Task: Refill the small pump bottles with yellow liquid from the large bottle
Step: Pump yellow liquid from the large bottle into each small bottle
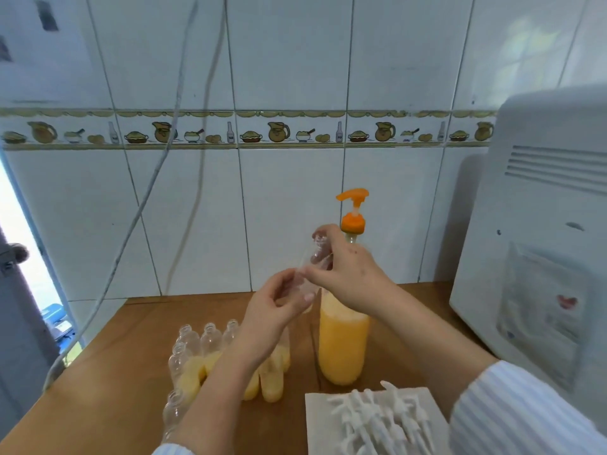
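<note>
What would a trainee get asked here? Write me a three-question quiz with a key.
1. True or false: the big bottle has an orange pump on top.
2. What do both hands hold? A) an empty small bottle B) a white pump C) a cloth
3. Fill in: the loose white pumps lie on a white ____ at the front right of the table.

Key:
1. True.
2. A. The left hand and right hand hold a clear small bottle beside the big one's neck; its mouth is open.
3. Sheet; whether paper or cloth cannot be told.
</note>
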